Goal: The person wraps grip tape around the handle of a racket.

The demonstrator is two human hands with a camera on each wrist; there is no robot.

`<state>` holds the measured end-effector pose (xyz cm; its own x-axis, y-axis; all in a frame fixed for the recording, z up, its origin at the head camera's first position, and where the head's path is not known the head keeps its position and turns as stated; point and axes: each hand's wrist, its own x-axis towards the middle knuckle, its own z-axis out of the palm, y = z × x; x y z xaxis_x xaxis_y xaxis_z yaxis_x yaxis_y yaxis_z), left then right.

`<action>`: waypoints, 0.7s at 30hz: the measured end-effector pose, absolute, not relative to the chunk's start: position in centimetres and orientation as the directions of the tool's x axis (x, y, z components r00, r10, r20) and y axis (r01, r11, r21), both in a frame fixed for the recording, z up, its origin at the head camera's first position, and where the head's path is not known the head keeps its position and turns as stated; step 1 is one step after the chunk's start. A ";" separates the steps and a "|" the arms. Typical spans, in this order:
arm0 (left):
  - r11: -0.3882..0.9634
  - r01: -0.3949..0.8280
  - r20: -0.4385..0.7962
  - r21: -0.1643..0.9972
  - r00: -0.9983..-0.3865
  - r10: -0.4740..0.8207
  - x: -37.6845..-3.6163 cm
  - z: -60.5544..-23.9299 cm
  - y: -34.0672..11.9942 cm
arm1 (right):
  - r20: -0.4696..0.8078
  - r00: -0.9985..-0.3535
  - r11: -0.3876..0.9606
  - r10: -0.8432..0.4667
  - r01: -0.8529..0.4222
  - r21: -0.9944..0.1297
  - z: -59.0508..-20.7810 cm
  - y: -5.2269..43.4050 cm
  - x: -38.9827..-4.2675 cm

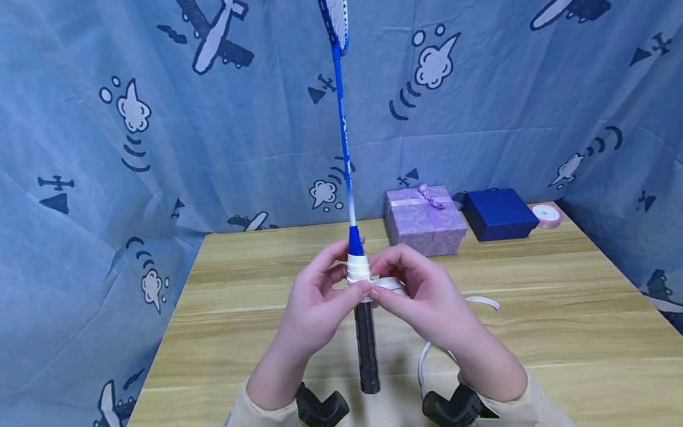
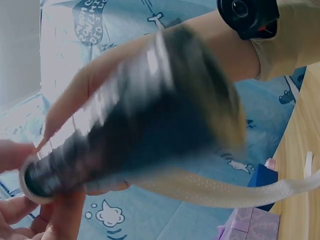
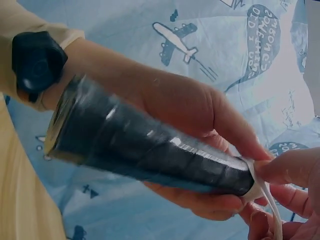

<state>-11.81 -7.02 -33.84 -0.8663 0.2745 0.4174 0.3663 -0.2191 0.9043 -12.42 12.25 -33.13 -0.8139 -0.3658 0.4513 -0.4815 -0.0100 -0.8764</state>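
Blue cloth printed with cartoon airplanes hangs behind the wood-grain tabletop, whose far edge carries a lavender gift box, a navy box and, at the far right corner, a pink-edged ribbon spool. Over the middle of the tabletop I hold a blue badminton racket nearly upright, head away from me, its black handle pointing toward the near edge.

What could spoil this, I judge, is slack: if I ease my pinch on the white grip tape, the turns round the top of the handle may loosen or slide. Uneven overlap would leave ridges or gaps. The loose tail trails toward the right side of the tabletop, and a twist or snag in it could pull the next turn askew. With nothing bracing the butt, the racket might also swivel.

My left hand clasps the wrapped part, thumb in front, fingers behind. My right hand pinches the tape between thumb and bent fingers just beside the handle. Both forearms slant inward from the near side; my thumb tips almost meet.
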 end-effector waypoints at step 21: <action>-0.222 0.353 0.406 0.909 -0.872 0.275 -11.5 -33.6 -7.0 | 0.515 -0.800 -0.056 -0.306 -0.525 -0.849 -33.4 12.2 -12.9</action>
